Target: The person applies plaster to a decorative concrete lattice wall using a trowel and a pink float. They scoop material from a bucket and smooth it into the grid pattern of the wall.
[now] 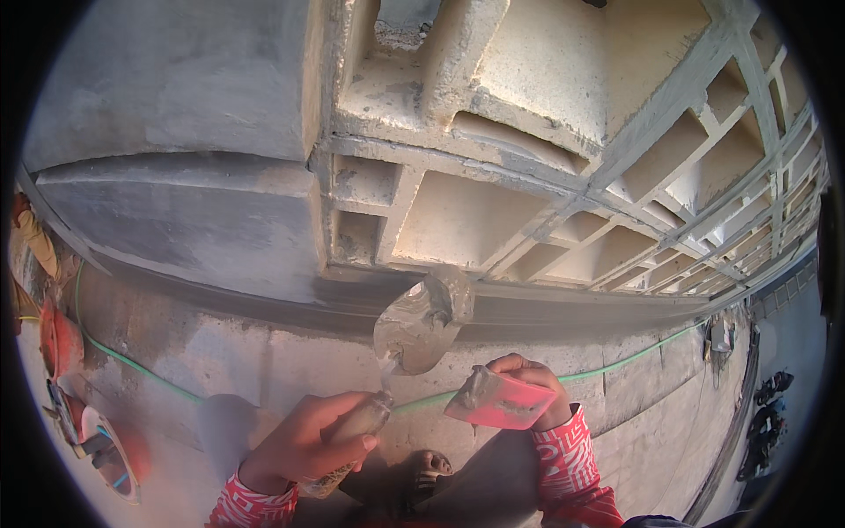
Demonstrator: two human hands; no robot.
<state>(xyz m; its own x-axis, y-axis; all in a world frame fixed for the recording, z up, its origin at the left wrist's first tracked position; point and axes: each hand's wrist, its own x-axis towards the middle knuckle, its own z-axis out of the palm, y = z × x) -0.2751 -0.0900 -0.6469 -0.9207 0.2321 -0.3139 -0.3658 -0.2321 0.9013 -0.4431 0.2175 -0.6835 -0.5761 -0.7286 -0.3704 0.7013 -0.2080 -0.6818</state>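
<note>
My left hand [304, 440] is wrapped round the handle of a trowel. Wet grey mortar coats the trowel's rounded blade [421, 324], which points away from me in front of the foot of the block wall. In my right hand [535, 387] is a flat pink scraper [502, 402], held tilted, with grey mortar smeared on its face and left edge. The two tools are apart. Beyond them stands a wall of hollow, patterned concrete blocks [475, 216], joined on its left by a smooth grey plastered column [185, 211].
A green hose [141, 374] runs along the concrete floor [238, 352] behind my hands. At left lie an orange-red container [60, 343] and a round tub [110, 453] with tools in it. My foot [429, 466] shows below. Dark objects [766, 427] stand at far right.
</note>
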